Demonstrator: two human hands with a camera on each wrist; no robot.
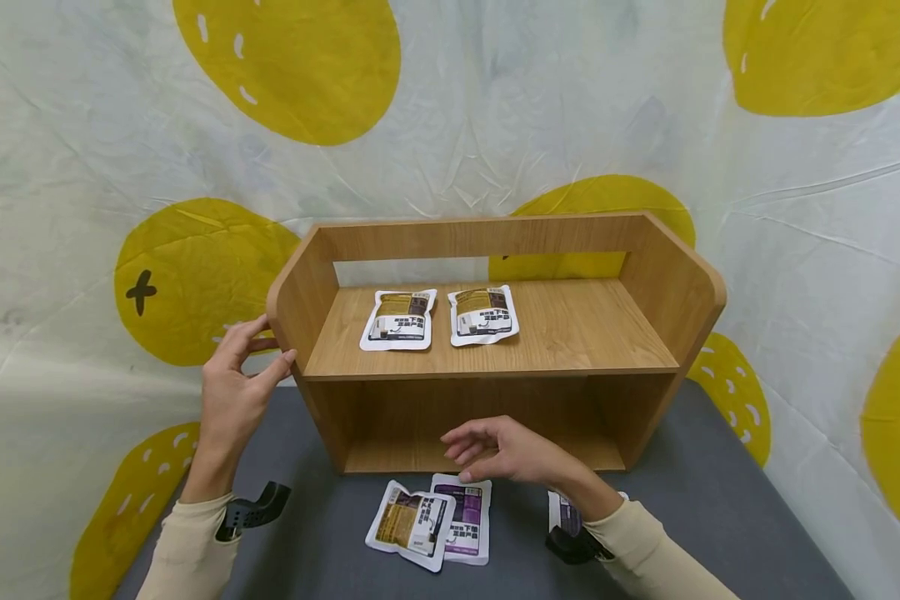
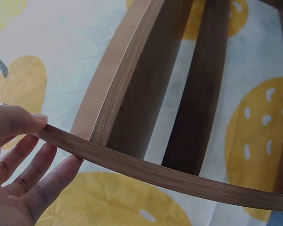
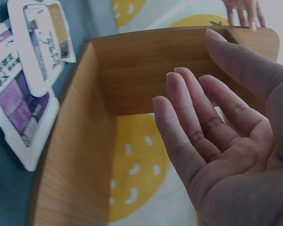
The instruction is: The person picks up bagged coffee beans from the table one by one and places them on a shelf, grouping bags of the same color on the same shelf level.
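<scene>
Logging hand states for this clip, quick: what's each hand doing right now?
Left hand: closed, pinching the side edge of the wooden shelf.
Right hand: open, fingers relaxed, holding nothing.

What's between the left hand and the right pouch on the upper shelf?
The shelf unit's left side panel, then the left pouch; head view shows both.

a creased pale sheet (image 1: 570, 100) with yellow shapes (image 1: 300, 67) hangs behind a dark-grey tabletop (image 1: 720, 492).
</scene>
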